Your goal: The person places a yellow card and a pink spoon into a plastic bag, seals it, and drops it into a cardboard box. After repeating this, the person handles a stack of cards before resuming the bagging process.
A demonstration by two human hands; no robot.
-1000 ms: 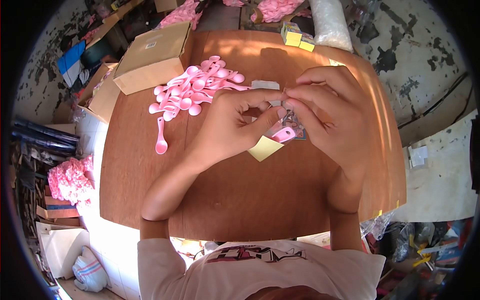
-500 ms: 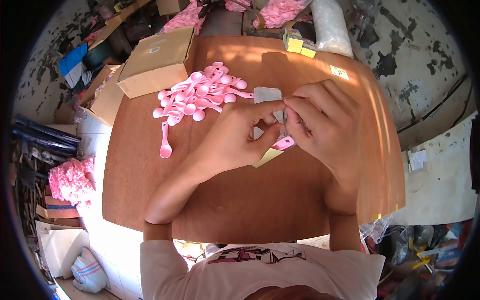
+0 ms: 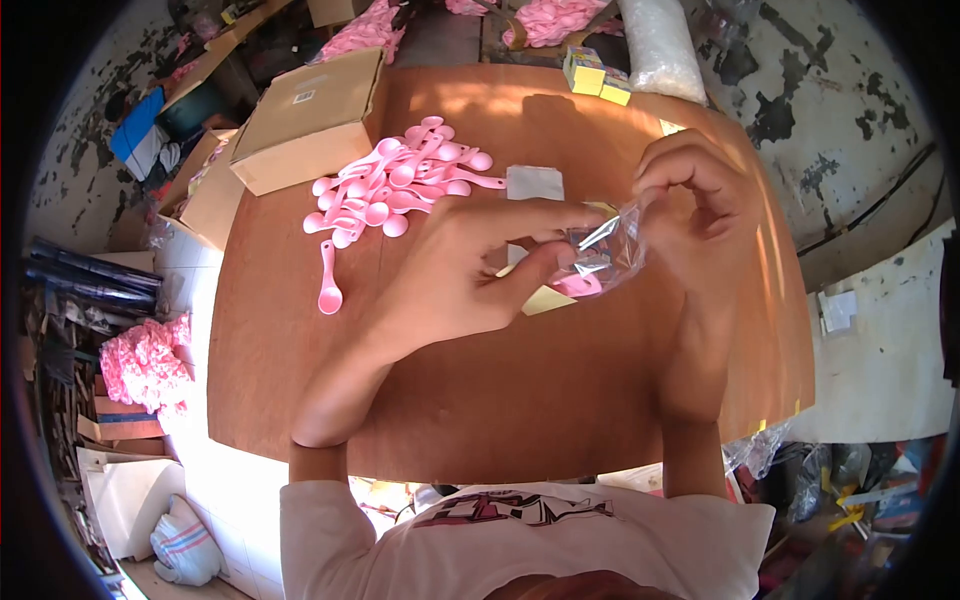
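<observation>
One pink spoon (image 3: 579, 285) — dim inside bag (image 3: 617, 247)

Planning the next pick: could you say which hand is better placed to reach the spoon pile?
Probably the left hand: it sits nearer the spoon pile, while the right hand pinches the clear bag.

**A:** The left hand (image 3: 470, 270) covers most of the yellow slip (image 3: 545, 299); only one corner peeks out!

**B:** And the pink spoon (image 3: 577, 285) in the clear bag (image 3: 608, 250): just one end shows, the rest is lost in glare and crinkles.

**A:** The right hand (image 3: 700, 215) tucks its fingertips behind the bag's top corner, out of sight.

**B:** The grey card (image 3: 533, 183) has its lower edge hidden behind the left fingers.

**A:** The print on the yellow boxes (image 3: 595, 75) and the label on the cardboard box (image 3: 305, 120) are too small to read.
</observation>
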